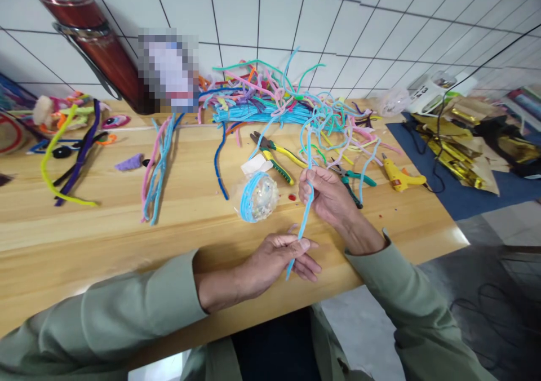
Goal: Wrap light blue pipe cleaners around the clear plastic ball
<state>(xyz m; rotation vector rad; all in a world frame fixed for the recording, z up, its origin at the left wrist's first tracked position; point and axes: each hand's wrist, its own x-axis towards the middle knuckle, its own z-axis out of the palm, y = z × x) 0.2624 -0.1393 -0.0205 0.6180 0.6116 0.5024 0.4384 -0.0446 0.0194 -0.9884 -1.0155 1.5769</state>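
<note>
The fingers point(302, 246) of the left hand point(262, 265) pinch the lower part of a light-blue pipe cleaner point(306, 215), and those of the right hand point(333, 199) grip it higher up, above the table point(190, 229). Beyond them, a blue-wound clear ball point(252, 198) lies near yellow-handled pliers point(279, 167); a yellow glue gun point(397, 177) lies farther right.

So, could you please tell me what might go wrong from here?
The light blue pipe cleaner pinched in the left hand and right hand could snag, as its upper end reaches the tangled pile. The round blue-banded piece sits near both hands and might be knocked. The green-handled tool lies close beside the right hand, which could bump it.
</note>
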